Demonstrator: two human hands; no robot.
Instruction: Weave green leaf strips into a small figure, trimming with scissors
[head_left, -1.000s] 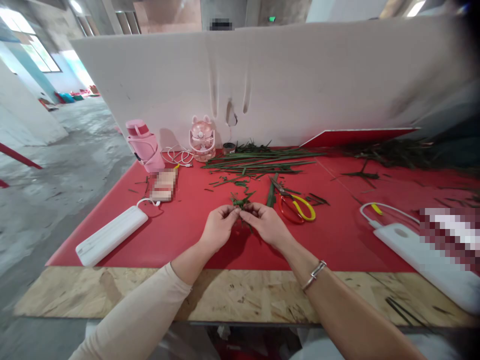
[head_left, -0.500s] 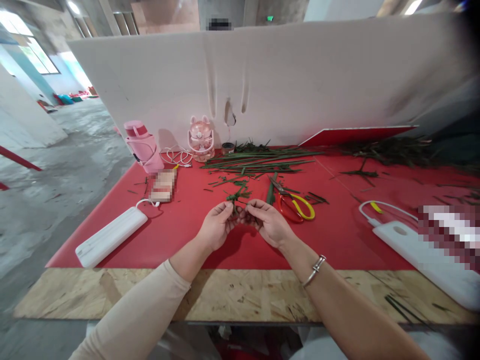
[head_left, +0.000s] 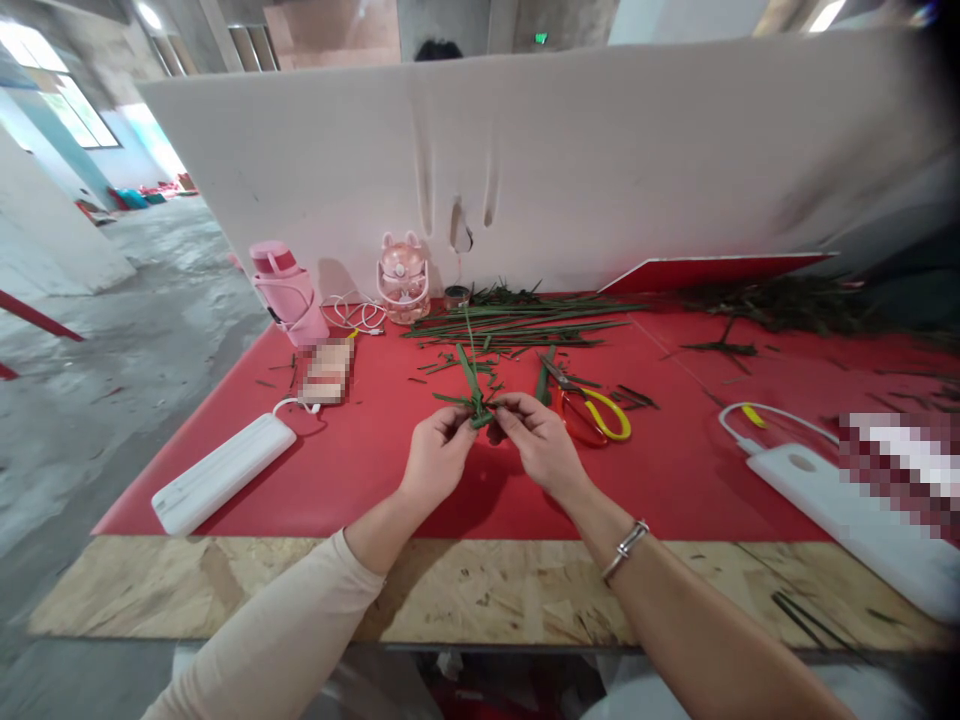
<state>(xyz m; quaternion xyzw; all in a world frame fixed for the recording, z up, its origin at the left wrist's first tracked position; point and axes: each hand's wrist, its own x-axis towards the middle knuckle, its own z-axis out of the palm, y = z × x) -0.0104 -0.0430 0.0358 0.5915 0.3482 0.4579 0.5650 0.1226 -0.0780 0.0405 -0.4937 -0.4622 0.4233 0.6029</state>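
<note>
Between my hands is a small green woven leaf piece (head_left: pixel 478 408), with loose strips pointing up and to the left. My left hand (head_left: pixel 439 450) pinches it from the left side. My right hand (head_left: pixel 534 435) grips it from the right with thumb and fingers; the fingertips partly hide its lower part. Just right of my right hand lie scissors (head_left: pixel 592 405) with red and yellow handles, their blades against a wide green leaf strip (head_left: pixel 545 375). Beyond my hands, long green leaf strips (head_left: pixel 517 322) lie in a loose bundle.
At the back left stand a pink bottle (head_left: pixel 285 295) and a clear pink bottle (head_left: pixel 403 280). White power banks (head_left: pixel 225 472) with cables lie left and right. More leaves (head_left: pixel 787 305) are heaped at the back right. A white partition (head_left: pixel 562 170) closes the far side.
The leaf piece has turned in my fingers, so its long strips now point upward and show clearly. My left hand has shifted slightly, with its fingers more curled. The scissors have not moved.
</note>
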